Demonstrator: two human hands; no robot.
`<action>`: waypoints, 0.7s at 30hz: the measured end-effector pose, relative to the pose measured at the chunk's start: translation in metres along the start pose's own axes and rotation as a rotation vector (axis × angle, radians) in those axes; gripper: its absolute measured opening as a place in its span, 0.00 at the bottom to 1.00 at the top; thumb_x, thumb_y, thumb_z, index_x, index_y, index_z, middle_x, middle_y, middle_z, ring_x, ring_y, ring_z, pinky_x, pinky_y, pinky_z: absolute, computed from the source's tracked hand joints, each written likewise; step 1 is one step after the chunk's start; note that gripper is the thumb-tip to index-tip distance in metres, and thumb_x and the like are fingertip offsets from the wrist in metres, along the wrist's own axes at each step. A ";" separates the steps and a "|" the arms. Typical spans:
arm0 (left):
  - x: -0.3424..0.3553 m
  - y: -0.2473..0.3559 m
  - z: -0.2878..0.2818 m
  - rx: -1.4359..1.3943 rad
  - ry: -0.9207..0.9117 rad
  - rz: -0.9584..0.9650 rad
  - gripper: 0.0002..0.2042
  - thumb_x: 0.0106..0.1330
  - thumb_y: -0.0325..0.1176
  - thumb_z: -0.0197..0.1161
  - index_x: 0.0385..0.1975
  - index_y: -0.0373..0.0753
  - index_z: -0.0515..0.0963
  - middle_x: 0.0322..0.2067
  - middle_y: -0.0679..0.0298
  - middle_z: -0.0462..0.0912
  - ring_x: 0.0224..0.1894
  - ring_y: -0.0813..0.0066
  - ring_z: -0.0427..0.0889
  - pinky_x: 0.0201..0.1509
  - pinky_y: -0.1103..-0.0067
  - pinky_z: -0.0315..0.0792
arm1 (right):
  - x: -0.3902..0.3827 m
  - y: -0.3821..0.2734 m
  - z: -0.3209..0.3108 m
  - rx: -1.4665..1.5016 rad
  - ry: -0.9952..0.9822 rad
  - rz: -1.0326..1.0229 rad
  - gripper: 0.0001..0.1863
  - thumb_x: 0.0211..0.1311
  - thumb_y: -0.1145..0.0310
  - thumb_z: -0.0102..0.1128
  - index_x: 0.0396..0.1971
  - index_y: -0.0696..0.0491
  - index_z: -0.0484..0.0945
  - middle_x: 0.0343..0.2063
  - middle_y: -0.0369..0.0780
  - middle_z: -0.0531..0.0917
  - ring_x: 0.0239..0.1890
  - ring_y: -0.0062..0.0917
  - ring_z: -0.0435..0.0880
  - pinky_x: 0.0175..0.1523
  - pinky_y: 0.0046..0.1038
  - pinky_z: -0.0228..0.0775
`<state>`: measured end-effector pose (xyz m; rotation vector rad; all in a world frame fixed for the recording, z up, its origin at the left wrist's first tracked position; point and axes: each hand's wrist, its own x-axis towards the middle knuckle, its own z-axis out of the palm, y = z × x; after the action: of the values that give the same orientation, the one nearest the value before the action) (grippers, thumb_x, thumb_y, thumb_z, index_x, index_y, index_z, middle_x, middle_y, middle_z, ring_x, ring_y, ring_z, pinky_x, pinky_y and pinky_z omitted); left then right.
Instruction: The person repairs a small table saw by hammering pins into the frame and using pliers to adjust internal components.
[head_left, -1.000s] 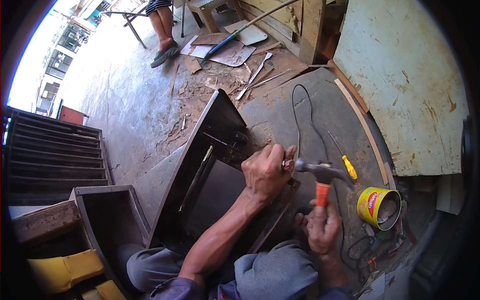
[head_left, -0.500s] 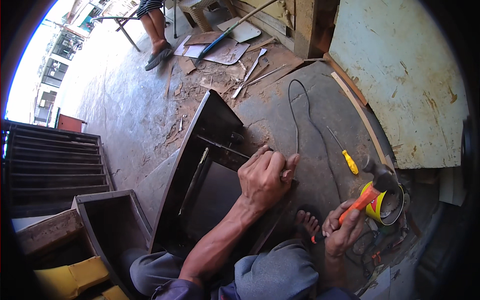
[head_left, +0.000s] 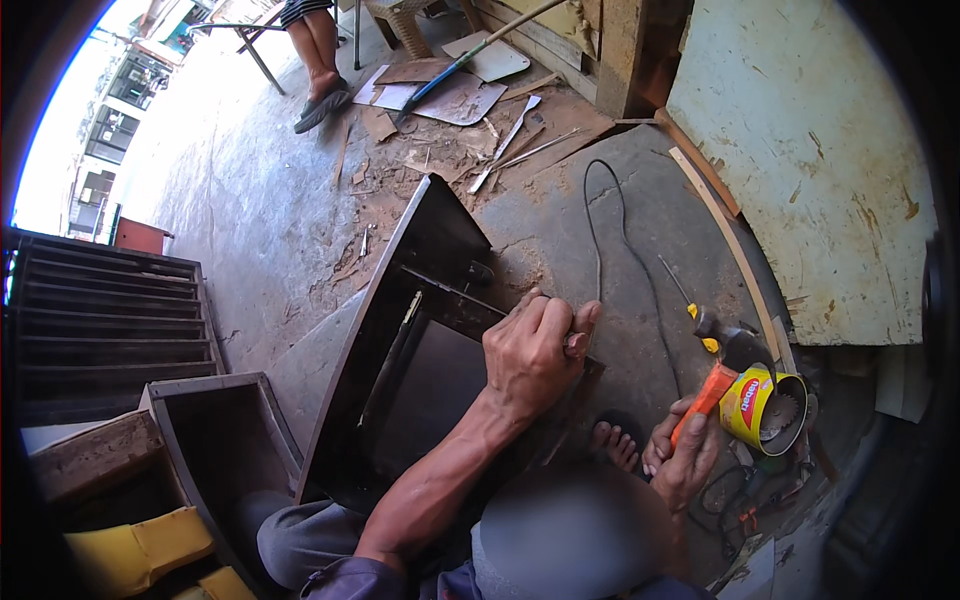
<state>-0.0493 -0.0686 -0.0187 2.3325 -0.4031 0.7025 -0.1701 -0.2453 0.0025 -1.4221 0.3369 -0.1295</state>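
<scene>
- Dark wooden box frame, open-topped and lying tilted on the dusty concrete floor, sits right in front of my knees, its near right edge under my left hand.
- My left hand is closed, fingertips pinched together on something small at that edge; it looks like a nail, though it is too small to be sure.
- My right hand is wrapped tight round the orange handle of a hammer, whose dark steel head is raised off to the right, well apart from the frame.
- To strike well, I judge I should keep the pinched piece upright, start with light taps, and keep my fingers low and clear of the head's path.
- A yellow round tin lies on its side just beside the hammer head, so the swing needs to come in over it without clipping it.
- A black cable snakes across the grey board beyond my left hand, and a yellow-handled screwdriver lies near it.
- My bare toes are close under the working edge; I would keep them back.
</scene>
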 end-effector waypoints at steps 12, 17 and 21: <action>-0.002 -0.006 0.002 -0.014 0.000 -0.004 0.12 0.60 0.27 0.71 0.21 0.37 0.72 0.21 0.58 0.80 0.21 0.60 0.82 0.33 0.71 0.82 | -0.003 0.006 0.003 0.027 -0.054 0.065 0.17 0.80 0.54 0.41 0.42 0.55 0.68 0.16 0.29 0.62 0.14 0.08 0.56 0.19 0.14 0.53; 0.000 -0.003 0.002 -0.003 -0.008 -0.031 0.13 0.61 0.27 0.70 0.21 0.37 0.71 0.20 0.58 0.78 0.20 0.60 0.80 0.34 0.72 0.83 | -0.003 0.006 0.002 0.035 -0.056 0.066 0.17 0.80 0.55 0.41 0.43 0.55 0.69 0.16 0.29 0.62 0.14 0.08 0.55 0.19 0.14 0.52; 0.002 0.000 0.000 -0.005 -0.080 -0.138 0.13 0.62 0.27 0.70 0.20 0.37 0.70 0.19 0.57 0.76 0.20 0.57 0.80 0.37 0.70 0.83 | -0.001 0.001 0.003 0.053 -0.089 0.047 0.17 0.80 0.55 0.42 0.43 0.55 0.69 0.16 0.29 0.62 0.14 0.09 0.56 0.19 0.15 0.52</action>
<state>-0.0476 -0.0685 -0.0176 2.3633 -0.2762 0.5427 -0.1700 -0.2418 0.0025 -1.3621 0.2913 -0.0370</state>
